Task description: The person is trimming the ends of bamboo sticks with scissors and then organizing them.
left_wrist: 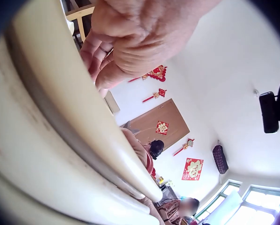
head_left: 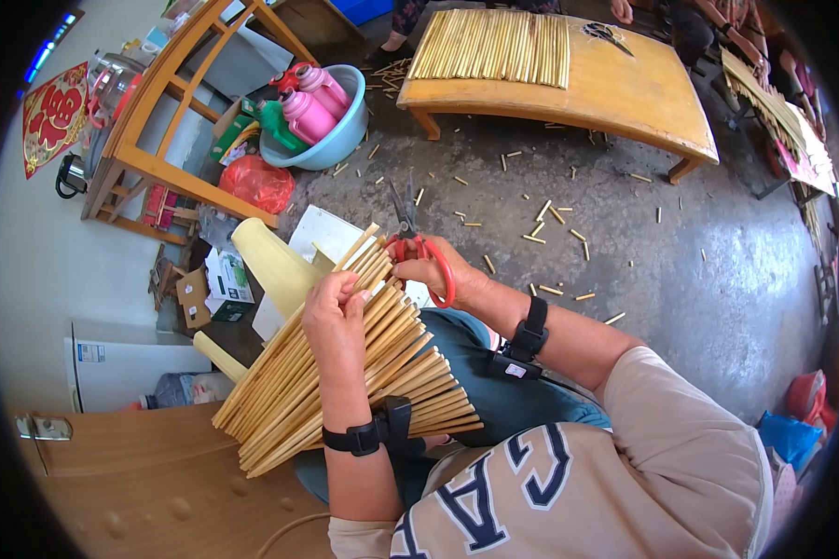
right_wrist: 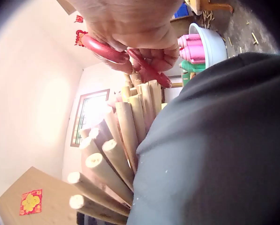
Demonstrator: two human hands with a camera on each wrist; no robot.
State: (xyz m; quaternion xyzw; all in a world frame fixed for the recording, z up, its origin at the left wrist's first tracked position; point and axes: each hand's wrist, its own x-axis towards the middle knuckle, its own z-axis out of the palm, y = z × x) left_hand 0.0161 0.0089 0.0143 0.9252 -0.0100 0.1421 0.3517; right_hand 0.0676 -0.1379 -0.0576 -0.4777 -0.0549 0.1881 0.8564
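A fanned mat of pale sticks lies across the person's lap in the head view. The left hand pinches sticks near the mat's upper end; in the left wrist view its curled fingers meet the sticks, which fill the left side. The right hand grips red-handled scissors, blades pointing up and away, close beside the sticks' ends. In the right wrist view the right hand has fingers around the red handles, above the stick ends. The blades are hidden there.
Cut stick pieces are scattered on the floor. A low wooden table holds another stick mat and dark scissors. A blue basin with pink flasks, a wooden frame and a cardboard box stand at the left.
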